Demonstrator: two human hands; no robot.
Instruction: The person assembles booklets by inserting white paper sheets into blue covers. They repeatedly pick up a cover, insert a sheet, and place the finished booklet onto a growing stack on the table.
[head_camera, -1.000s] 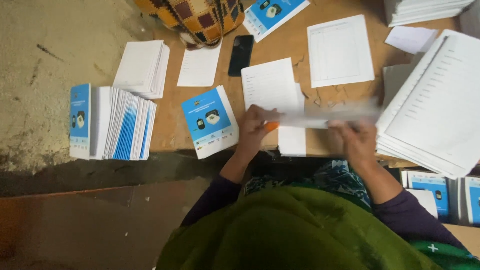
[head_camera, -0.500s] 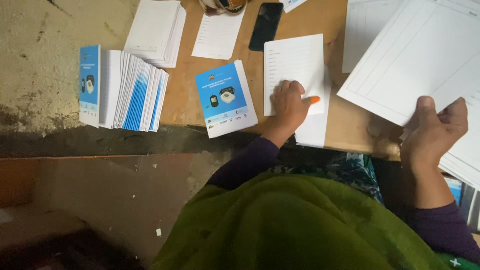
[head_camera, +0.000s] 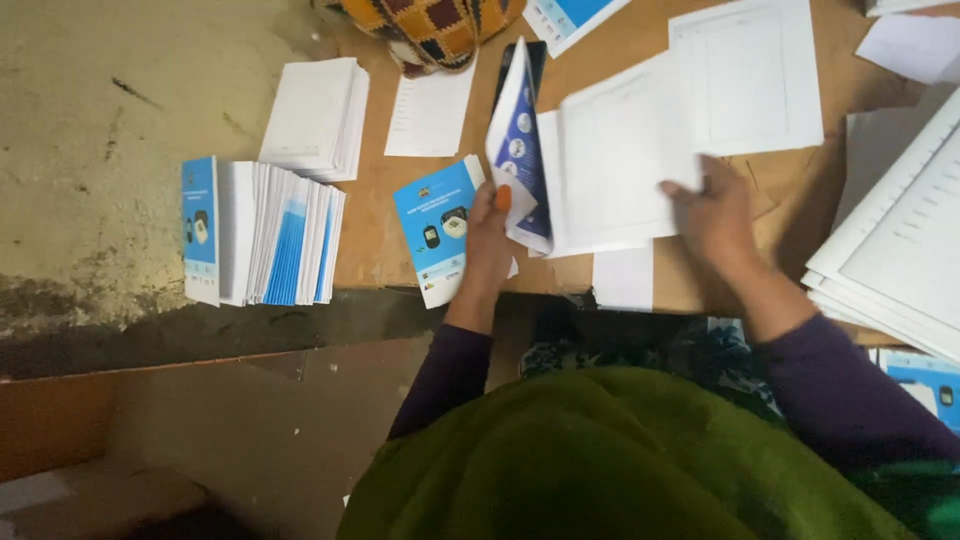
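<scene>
Two hands at work on one wooden surface (head_camera: 640, 290), items listed largest first.

White printed sheet (head_camera: 625, 170): lies flat near the middle of the surface, long axis running away from the person, slightly tilted. The right hand (head_camera: 715, 215) rests on its right edge, fingers spread and flat, pressing rather than clasping.

Blue-and-white cover leaf (head_camera: 520, 150): stands lifted along the sheet's left edge, fold running front to back, free edge pointing up. The left hand (head_camera: 490, 235) pinches its lower corner, grip closed on it.

Blue booklet (head_camera: 435, 230): flat, just left of that hand.

Handling judgement: keep the sheet pinned, square edges to the fold before closing the leaf, crease last.
</scene>
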